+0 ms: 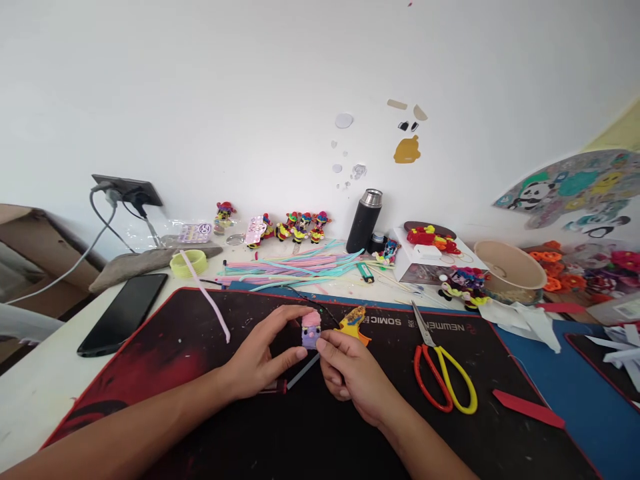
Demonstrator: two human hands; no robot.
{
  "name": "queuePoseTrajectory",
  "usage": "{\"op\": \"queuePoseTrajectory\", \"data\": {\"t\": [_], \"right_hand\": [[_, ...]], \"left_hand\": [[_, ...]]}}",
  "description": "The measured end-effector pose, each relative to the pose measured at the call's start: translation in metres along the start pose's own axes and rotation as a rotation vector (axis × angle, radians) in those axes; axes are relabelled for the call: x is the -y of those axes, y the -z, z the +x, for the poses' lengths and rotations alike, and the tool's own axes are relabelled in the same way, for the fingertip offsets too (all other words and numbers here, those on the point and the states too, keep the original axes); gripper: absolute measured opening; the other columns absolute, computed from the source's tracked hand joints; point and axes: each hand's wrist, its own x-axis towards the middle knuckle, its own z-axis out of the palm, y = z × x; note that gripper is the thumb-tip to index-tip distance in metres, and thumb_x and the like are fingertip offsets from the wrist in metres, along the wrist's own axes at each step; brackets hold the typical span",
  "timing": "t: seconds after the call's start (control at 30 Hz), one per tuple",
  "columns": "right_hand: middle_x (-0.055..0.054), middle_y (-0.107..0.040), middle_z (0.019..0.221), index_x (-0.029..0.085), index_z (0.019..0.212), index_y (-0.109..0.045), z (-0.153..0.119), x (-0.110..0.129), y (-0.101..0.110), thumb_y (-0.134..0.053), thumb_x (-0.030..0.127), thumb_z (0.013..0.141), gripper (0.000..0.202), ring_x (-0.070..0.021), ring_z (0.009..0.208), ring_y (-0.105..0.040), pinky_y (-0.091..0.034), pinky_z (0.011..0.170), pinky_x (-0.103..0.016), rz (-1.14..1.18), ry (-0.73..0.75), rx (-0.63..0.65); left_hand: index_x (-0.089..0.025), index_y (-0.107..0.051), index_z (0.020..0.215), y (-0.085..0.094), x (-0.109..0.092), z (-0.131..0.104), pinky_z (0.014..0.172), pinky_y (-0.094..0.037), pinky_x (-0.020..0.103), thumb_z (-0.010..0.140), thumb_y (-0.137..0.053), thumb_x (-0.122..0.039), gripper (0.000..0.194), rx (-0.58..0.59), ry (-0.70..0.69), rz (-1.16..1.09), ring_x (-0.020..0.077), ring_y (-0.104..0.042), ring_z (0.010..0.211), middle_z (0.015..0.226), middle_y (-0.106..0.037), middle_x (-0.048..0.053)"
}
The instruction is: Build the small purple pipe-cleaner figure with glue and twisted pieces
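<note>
A small fuzzy doll head (311,337), pink on top and purple below with two black eyes, is held upright above the dark mat. My left hand (263,350) curves around its left side, fingertips at the pink top and thumb at the lower left. Its lower right corner is pinched between the thumb and fingers of my right hand (350,370). Behind my right hand lies a yellow-orange piece (354,323), partly hidden. Under my hands, a thin grey strip (303,372) and a dark red-edged object (274,387) show in part.
Scissors (435,363) with red and yellow handles lie on the mat (200,413) at right, near a red strip (529,408). Pastel pipe cleaners (295,267) and a black thermos (365,220) are behind. A phone (125,313) and yellow-green coil (189,265) are at left.
</note>
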Motion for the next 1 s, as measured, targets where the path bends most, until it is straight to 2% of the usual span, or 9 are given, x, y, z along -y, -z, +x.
{"op": "queuePoseTrajectory", "data": {"t": [0.1, 0.3, 0.67, 1.0], "right_hand": [[0.013, -0.038, 0.050, 0.018, 0.097, -0.059, -0.0008, 0.0010, 0.0024, -0.075, 0.060, 0.087, 0.046, -0.0038, 0.038, -0.021, -0.013, 0.040, -0.021, 0.000, -0.010, 0.023], [0.013, -0.038, 0.050, 0.018, 0.098, -0.059, -0.0005, -0.0001, 0.0033, -0.074, 0.059, 0.088, 0.045, -0.0038, 0.038, -0.021, -0.013, 0.041, -0.022, -0.008, -0.025, 0.034], [0.014, -0.037, 0.050, 0.018, 0.096, -0.059, -0.0011, -0.0003, 0.0030, -0.075, 0.058, 0.088, 0.044, -0.0035, 0.038, -0.021, -0.013, 0.041, -0.022, -0.019, -0.036, 0.039], [0.014, -0.038, 0.049, 0.018, 0.097, -0.060, 0.0005, -0.0020, 0.0049, -0.077, 0.058, 0.086, 0.045, -0.0035, 0.038, -0.021, -0.013, 0.039, -0.022, -0.002, -0.043, 0.065]], "left_hand": [[-0.025, -0.061, 0.139, 0.0002, -0.0023, -0.0006, 0.102, -0.056, 0.043, 0.101, -0.060, -0.035, 0.040, -0.021, 0.056, -0.050, 0.0281, -0.065, 0.121, 0.132, -0.069, 0.012], [-0.023, -0.064, 0.132, -0.0018, -0.0017, -0.0002, 0.099, -0.057, 0.041, 0.100, -0.062, -0.033, 0.034, -0.040, 0.101, -0.089, 0.0261, -0.068, 0.112, 0.124, -0.071, 0.011], [-0.025, -0.065, 0.126, -0.0042, 0.0033, -0.0014, 0.097, -0.056, 0.039, 0.100, -0.063, -0.032, 0.028, -0.061, 0.095, -0.115, 0.0255, -0.066, 0.115, 0.122, -0.071, 0.009], [-0.023, -0.065, 0.125, -0.0032, 0.0022, -0.0016, 0.101, -0.051, 0.036, 0.099, -0.066, -0.031, 0.027, -0.042, 0.164, -0.164, 0.0239, -0.064, 0.117, 0.123, -0.070, 0.008]]}}
